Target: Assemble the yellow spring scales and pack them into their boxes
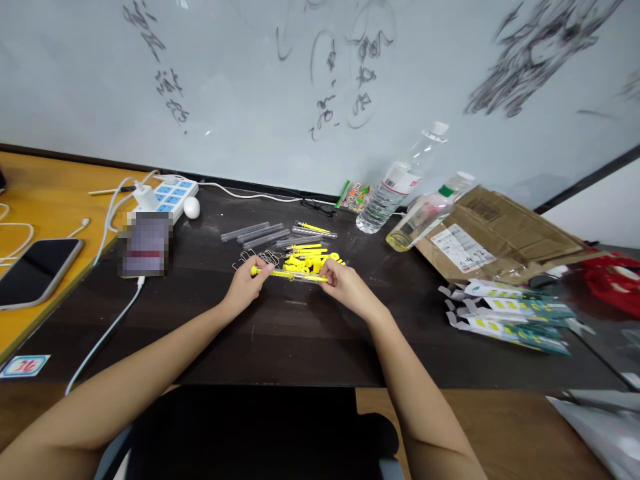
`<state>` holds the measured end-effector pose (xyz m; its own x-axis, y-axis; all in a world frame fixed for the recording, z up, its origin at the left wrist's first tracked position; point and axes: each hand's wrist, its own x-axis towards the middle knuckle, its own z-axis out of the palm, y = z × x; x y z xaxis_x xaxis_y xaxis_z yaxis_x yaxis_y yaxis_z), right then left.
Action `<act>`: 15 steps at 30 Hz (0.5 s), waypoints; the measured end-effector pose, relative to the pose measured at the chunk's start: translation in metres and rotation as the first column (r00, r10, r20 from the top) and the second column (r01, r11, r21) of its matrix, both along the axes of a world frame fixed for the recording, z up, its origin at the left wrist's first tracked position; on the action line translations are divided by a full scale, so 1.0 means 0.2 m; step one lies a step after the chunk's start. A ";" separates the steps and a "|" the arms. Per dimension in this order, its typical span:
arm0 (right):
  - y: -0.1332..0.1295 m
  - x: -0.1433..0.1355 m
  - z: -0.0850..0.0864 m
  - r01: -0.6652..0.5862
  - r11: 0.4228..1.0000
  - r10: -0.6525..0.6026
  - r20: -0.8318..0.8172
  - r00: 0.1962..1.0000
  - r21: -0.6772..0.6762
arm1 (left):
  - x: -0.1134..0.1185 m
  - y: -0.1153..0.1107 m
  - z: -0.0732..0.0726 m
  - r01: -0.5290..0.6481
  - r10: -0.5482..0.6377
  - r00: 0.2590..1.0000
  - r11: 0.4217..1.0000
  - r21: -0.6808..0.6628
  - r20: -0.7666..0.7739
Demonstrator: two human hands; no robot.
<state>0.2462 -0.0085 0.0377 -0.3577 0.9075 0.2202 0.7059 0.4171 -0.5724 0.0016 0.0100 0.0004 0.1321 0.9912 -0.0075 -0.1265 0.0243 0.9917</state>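
Note:
A thin yellow rod with a clear tube section (295, 275) is stretched level between my hands, just above the dark table. My left hand (247, 288) pinches its yellow knobbed end. At the other end, the fingertips of my right hand (345, 285) are closed on the yellow tip. Right behind the rod lies a heap of small yellow plastic parts (320, 260). Bent metal wire pieces (265, 257) lie beyond my left hand. Farther back are several clear plastic tubes (260, 235), and a yellow piece with a dark tip (313, 227) lies by one of them.
A water bottle (390, 193), a bottle with yellow liquid (425, 217) and a cardboard parcel (495, 233) stand back right. Open printed boxes (510, 317) lie right. Left are a power strip (175, 197), a charging phone (145, 243) with its cable, and another phone (37, 273).

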 end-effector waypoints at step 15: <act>-0.02 0.00 0.02 -0.043 0.984 -0.054 -0.519 0.853 -0.173 | -0.02 0.00 0.05 0.120 -0.102 0.984 0.985 -0.120 0.148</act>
<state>0.2458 -0.0117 0.0421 -0.2299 0.9496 0.2132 0.2864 0.2754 -0.9177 -0.0024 0.0091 0.0108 0.2500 0.9623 -0.1070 -0.2540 0.1718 0.9518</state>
